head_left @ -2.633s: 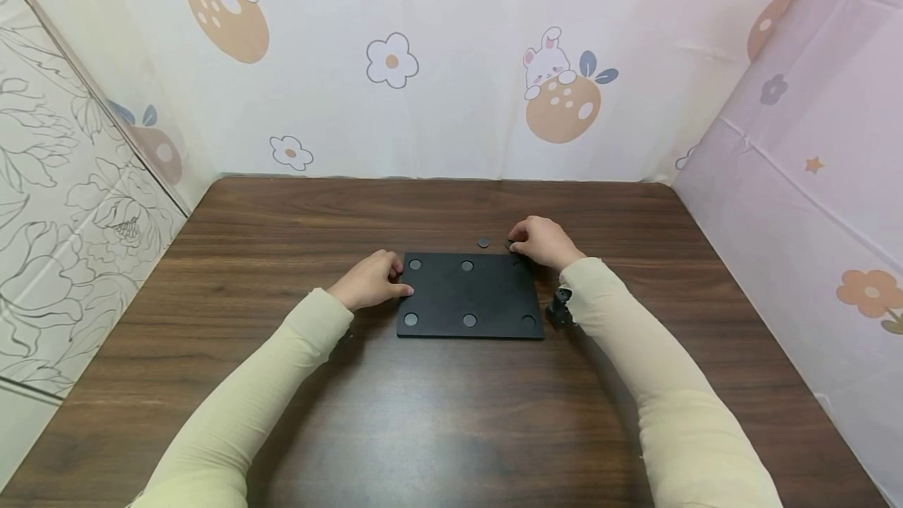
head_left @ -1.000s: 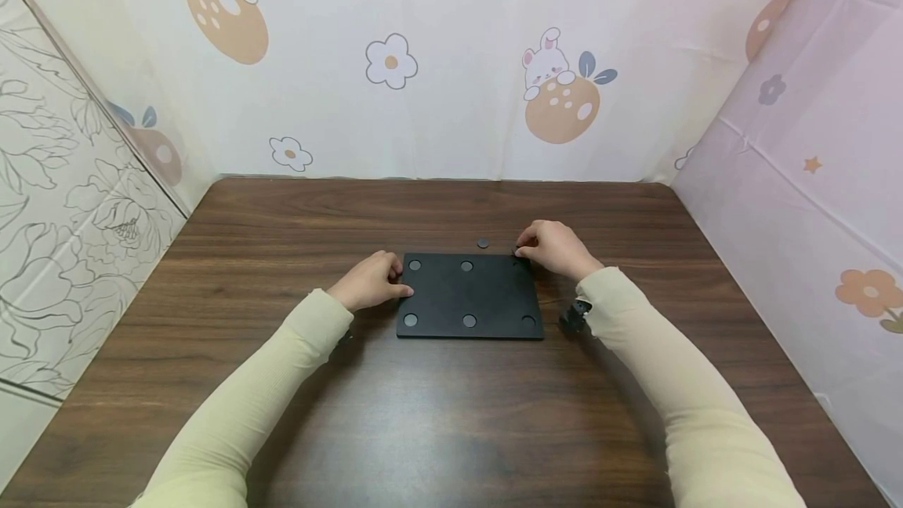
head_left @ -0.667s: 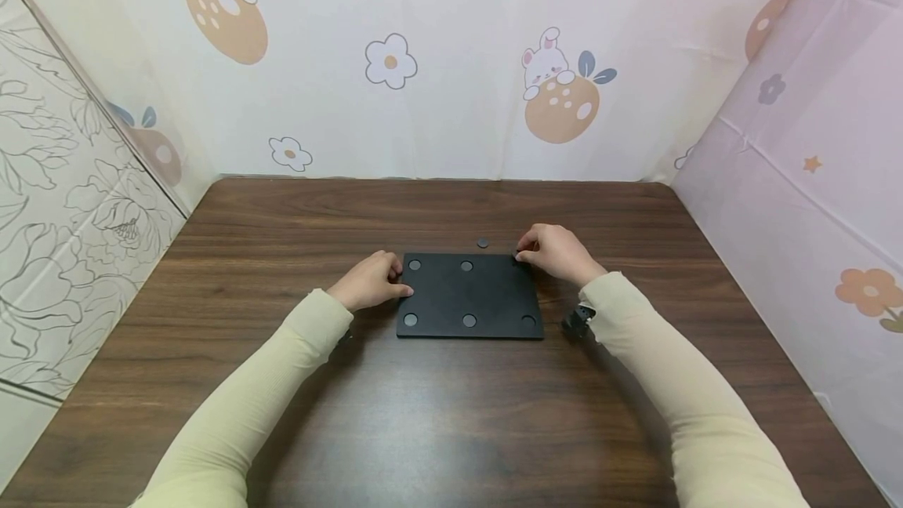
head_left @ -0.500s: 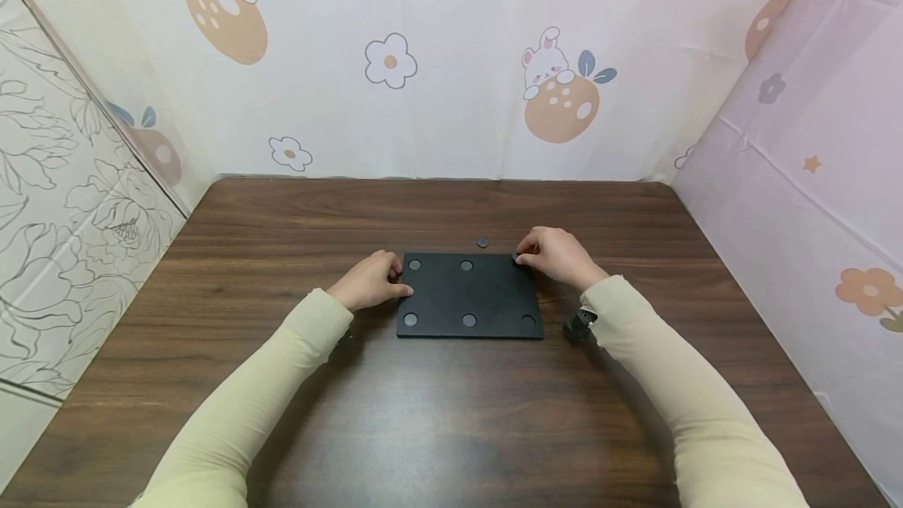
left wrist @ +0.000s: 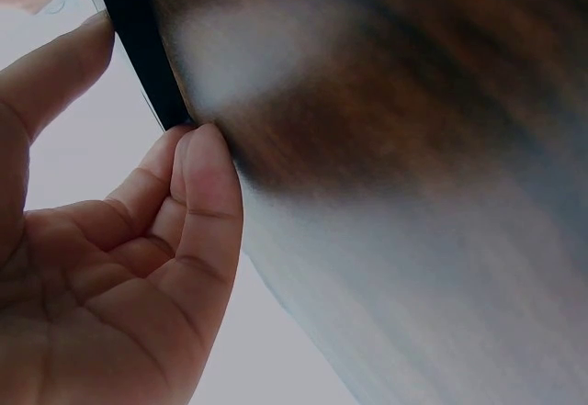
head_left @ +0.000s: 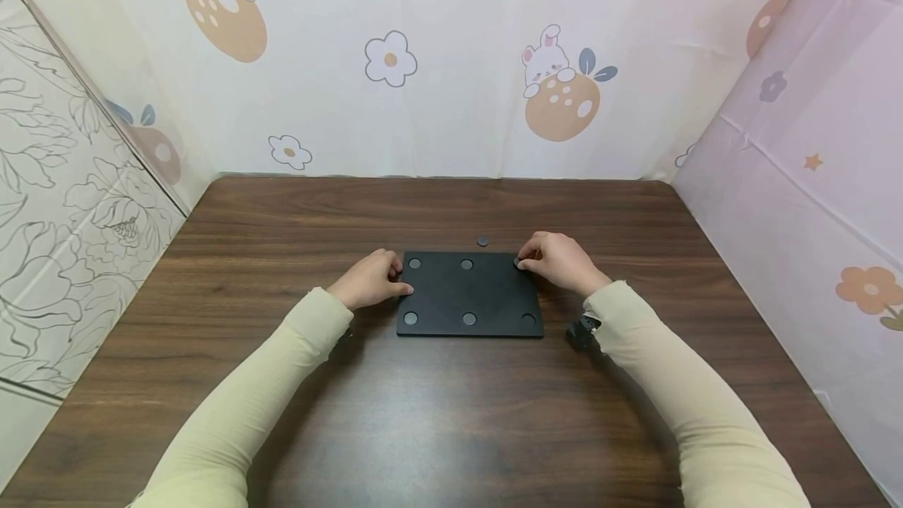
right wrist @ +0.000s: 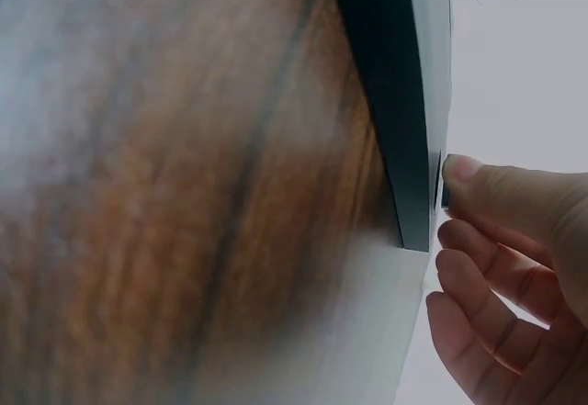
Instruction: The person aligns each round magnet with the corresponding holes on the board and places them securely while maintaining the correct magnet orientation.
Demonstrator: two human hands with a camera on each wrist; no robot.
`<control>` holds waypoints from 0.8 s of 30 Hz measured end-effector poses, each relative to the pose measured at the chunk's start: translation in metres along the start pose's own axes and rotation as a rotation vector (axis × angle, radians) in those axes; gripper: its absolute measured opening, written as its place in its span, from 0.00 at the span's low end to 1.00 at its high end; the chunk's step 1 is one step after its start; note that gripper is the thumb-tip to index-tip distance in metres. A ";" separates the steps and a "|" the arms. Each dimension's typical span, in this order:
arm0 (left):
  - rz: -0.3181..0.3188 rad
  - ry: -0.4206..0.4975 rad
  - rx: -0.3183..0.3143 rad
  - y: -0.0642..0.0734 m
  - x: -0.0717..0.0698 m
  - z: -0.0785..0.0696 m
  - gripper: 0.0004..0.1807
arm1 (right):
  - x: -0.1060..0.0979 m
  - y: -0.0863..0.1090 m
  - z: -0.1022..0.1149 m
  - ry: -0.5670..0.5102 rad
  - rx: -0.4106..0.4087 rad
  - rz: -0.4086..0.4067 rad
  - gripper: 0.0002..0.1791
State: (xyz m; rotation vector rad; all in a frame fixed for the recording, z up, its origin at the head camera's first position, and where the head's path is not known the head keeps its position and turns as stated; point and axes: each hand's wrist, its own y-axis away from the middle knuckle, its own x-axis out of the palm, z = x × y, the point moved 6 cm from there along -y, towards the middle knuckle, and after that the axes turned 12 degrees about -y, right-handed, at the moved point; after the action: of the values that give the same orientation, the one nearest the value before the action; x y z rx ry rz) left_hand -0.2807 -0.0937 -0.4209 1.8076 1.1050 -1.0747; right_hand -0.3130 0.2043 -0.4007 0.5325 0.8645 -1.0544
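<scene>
A flat black rectangular board (head_left: 466, 292) lies on the table, with grey round discs (head_left: 469, 319) in several of its recesses. A dark round recess (head_left: 528, 320) shows at its near right corner. My left hand (head_left: 370, 281) holds the board's left edge, thumb on top and fingertips against the side, as the left wrist view shows. Over the far right corner, my right hand (head_left: 560, 262) pinches a small dark disc (right wrist: 446, 194) between thumb and index finger. In the right wrist view that disc stands tilted close to the board's face; its recess is hidden by the fingers.
One loose dark disc (head_left: 483, 241) lies on the wooden table (head_left: 437, 414) just behind the board. A patterned curtain (head_left: 458, 100) hangs along the table's back edge, and another covering (head_left: 790, 257) rises at the right.
My right hand has brought the pinched disc from the tabletop behind the board to its far right corner, moving right and nearer. My left hand stays at the left edge.
</scene>
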 end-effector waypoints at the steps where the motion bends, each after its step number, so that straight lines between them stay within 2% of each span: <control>1: 0.001 0.001 0.000 0.000 0.000 0.000 0.23 | 0.000 0.000 0.000 -0.001 0.001 0.001 0.10; 24: -0.005 -0.001 0.013 0.001 -0.002 -0.001 0.22 | 0.002 0.002 -0.001 -0.010 0.029 0.015 0.11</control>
State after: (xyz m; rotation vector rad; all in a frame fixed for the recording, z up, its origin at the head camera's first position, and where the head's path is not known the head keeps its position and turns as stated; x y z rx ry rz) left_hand -0.2797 -0.0941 -0.4186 1.8150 1.1057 -1.0877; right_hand -0.3112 0.2043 -0.4027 0.5565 0.8360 -1.0567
